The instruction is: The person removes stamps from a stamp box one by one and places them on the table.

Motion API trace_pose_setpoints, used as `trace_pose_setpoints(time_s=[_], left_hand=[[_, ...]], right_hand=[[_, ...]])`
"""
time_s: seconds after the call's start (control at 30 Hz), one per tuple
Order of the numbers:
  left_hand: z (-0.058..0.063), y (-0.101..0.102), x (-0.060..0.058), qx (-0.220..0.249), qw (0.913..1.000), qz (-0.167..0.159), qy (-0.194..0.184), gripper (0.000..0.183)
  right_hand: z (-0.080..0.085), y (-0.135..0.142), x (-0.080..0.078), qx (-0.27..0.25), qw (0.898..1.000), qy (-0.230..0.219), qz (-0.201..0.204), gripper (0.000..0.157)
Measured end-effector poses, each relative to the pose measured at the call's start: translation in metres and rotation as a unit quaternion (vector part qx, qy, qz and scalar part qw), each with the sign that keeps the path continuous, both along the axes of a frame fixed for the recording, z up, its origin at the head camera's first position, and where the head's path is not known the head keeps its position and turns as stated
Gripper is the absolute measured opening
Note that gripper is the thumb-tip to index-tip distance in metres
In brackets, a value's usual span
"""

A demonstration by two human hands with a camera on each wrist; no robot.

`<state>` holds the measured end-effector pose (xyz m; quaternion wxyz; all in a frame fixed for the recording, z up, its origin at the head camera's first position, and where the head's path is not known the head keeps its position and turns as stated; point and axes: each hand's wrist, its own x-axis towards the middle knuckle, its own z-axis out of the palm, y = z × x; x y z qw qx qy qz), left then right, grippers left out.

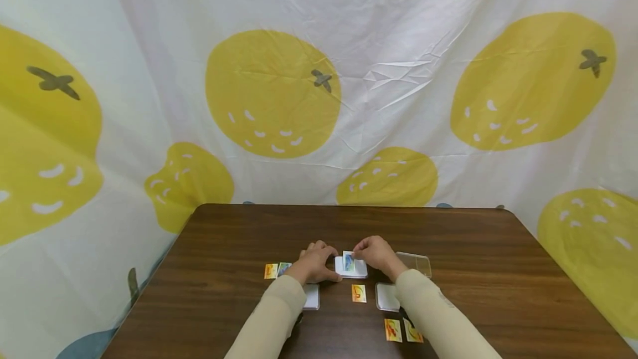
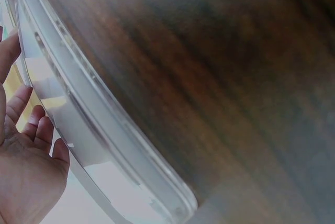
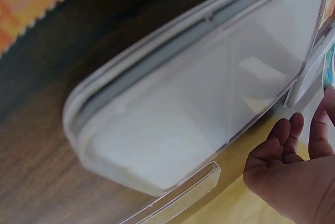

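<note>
My right hand (image 1: 376, 252) pinches the edge of a blue-and-white stamp (image 1: 348, 262) between thumb and fingertips. The stamp is over a flat white plastic case (image 1: 356, 275) in the middle of the table. To the left of that case lies my left hand (image 1: 315, 263), fingers spread, its thumb beside the case's near left corner; whether it touches is hard to tell. In the right wrist view the pinched stamp (image 3: 330, 69) shows only at the right edge. An orange stamp (image 1: 359, 293) lies just in front of the middle case.
A second white case (image 1: 312, 297) sits under the left wrist, a third (image 1: 386, 297) by the right forearm. An open clear lid (image 1: 416, 263) lies behind the right wrist. Orange stamps (image 1: 393, 330) lie front right; an orange stamp (image 1: 271, 271) and a blue one (image 1: 283, 268) lie left.
</note>
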<state>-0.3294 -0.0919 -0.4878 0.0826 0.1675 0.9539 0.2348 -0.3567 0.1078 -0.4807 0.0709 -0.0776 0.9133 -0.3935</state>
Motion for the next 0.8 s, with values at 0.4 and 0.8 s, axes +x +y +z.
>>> trace_pose_setpoints(time_s=[0.4,0.8], left_hand=[[0.0018,0.0003,0.0018,-0.004,1.0000,0.004,-0.002,0.057],[0.0023,0.0013,0.0015,-0.007,1.0000,0.002,0.002,0.057]], right_hand=[[0.0050,0.0017,0.0041,-0.059,0.998,-0.020,-0.007,0.008],[0.0078,0.0087,0.0044,-0.088,0.995,-0.043,-0.009,0.009]])
